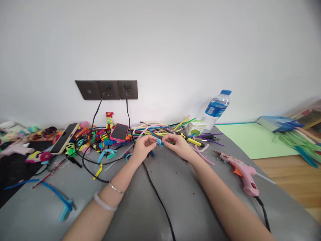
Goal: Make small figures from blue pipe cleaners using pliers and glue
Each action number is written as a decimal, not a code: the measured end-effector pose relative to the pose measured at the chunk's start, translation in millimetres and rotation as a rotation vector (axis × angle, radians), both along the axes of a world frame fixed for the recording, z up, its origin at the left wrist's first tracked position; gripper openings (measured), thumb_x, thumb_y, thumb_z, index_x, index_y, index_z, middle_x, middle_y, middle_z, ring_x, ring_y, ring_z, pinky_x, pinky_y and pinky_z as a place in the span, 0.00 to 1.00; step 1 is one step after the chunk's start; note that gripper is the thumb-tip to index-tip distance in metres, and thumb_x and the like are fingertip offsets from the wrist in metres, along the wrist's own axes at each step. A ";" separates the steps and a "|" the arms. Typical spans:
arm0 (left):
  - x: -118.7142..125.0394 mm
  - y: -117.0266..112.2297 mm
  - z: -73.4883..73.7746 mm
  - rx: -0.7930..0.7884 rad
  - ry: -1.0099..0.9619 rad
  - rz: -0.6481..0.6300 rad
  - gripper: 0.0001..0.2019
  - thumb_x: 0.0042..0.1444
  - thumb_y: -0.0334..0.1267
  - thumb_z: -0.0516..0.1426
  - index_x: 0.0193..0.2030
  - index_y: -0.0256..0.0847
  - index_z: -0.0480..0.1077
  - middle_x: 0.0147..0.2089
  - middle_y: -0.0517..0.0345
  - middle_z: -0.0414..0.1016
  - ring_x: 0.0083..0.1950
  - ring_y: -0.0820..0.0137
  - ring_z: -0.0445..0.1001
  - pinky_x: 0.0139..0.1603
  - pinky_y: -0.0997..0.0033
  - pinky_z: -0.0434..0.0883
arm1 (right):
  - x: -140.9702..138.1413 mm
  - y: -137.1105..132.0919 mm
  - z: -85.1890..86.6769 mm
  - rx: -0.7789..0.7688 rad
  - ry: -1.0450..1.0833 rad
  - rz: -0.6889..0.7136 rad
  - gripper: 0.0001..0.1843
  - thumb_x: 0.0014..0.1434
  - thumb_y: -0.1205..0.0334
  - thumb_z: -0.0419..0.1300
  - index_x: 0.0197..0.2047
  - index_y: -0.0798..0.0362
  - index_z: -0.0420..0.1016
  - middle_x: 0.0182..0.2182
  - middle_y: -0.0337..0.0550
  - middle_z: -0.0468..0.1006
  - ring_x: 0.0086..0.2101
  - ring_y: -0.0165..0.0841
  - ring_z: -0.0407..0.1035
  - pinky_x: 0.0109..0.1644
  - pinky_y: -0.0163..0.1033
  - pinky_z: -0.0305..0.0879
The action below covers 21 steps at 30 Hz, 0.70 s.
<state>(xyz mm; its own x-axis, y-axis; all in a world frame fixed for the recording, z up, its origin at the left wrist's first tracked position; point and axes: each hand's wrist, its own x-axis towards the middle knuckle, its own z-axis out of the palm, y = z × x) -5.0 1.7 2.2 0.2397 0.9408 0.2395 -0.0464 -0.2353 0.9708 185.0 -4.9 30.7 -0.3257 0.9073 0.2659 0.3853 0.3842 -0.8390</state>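
A small blue pipe-cleaner piece is held up between both hands over the middle of the grey table. My left hand pinches its left side with thumb and fingertips. From the other side my right hand pinches it too. A dark blue bit pokes out near the right fingertips, and the fingers hide part of the piece. Just behind the hands lies a bundle of coloured pipe cleaners. Yellow-and-black handled pliers rest right of my right hand.
A pink glue gun lies at right, its cord trailing forward. A water bottle and small box stand by the wall. Phones, pipe-cleaner figures and scraps crowd the left. A black cable crosses the table.
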 end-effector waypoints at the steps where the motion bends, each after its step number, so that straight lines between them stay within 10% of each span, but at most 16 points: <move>1: 0.0 0.0 -0.1 0.001 0.003 0.000 0.10 0.47 0.39 0.65 0.35 0.36 0.75 0.31 0.54 0.80 0.29 0.71 0.76 0.28 0.75 0.74 | -0.1 -0.2 0.5 0.000 -0.002 0.002 0.08 0.56 0.59 0.58 0.31 0.54 0.76 0.30 0.42 0.78 0.32 0.33 0.68 0.37 0.38 0.64; 21: -0.2 -0.1 -0.4 -0.010 0.003 0.001 0.10 0.48 0.39 0.65 0.36 0.37 0.75 0.32 0.54 0.80 0.30 0.71 0.76 0.30 0.74 0.74 | -0.3 0.6 -2.0 -0.012 0.011 0.003 0.08 0.56 0.59 0.58 0.32 0.54 0.75 0.28 0.41 0.77 0.30 0.32 0.67 0.36 0.37 0.62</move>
